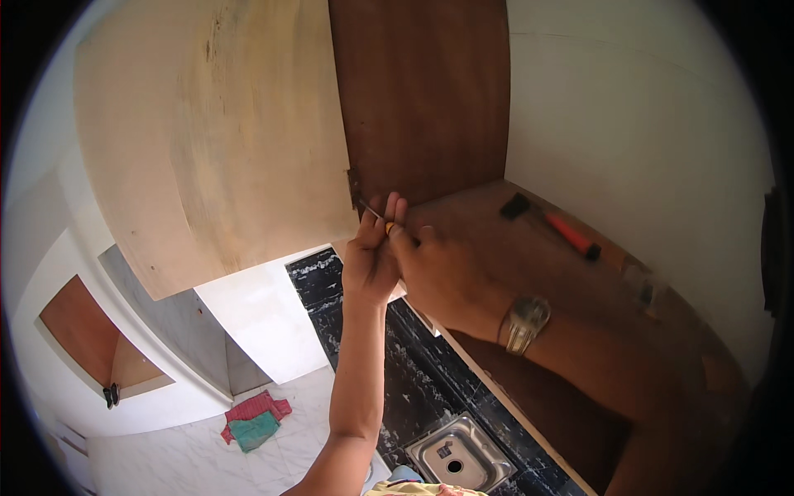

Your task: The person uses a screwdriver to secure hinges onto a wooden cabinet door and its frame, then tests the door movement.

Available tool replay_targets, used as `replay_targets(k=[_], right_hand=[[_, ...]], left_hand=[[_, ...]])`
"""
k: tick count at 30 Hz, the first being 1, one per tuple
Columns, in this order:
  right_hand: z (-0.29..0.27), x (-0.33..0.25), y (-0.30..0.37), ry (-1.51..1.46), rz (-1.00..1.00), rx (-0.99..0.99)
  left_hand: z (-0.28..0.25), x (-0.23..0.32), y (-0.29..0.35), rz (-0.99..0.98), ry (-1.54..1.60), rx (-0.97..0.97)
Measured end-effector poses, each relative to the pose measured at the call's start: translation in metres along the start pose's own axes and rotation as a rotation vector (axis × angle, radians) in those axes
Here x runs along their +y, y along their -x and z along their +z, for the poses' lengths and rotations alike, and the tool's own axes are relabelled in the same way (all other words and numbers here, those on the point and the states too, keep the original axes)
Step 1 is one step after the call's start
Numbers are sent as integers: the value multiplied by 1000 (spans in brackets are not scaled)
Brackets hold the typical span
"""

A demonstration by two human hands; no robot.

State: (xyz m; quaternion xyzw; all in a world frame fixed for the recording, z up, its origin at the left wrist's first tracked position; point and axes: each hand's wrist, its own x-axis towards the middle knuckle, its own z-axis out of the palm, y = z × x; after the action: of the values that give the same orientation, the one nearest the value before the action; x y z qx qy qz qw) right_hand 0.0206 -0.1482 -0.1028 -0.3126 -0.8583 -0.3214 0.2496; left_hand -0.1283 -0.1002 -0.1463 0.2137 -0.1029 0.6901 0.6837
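Both hands are working together up at the cabinet: the left hand (370, 260) is pinching the shaft of a small screwdriver (376, 217) while the right hand (438, 277) is gripping its handle, tip aimed at the hinge (353, 186) where the pale plywood door (207, 140) is meeting the dark cabinet side. I'd be keeping the tip square and pushing steady, since that door's crowding the left. A red-handled hammer (552, 225) is lying far right on the shelf (496, 248), sink (460, 453) down below.
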Motion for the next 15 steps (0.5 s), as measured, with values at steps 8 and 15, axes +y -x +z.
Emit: replay_targets(k=[8,15], right_hand=[[-3,11,-3,-465,83,36],[-11,-4,-5,89,-75,-10]], left_hand=[[-37,14,-20,-30,52,-173],[1,-2,6,-62,112,-90]])
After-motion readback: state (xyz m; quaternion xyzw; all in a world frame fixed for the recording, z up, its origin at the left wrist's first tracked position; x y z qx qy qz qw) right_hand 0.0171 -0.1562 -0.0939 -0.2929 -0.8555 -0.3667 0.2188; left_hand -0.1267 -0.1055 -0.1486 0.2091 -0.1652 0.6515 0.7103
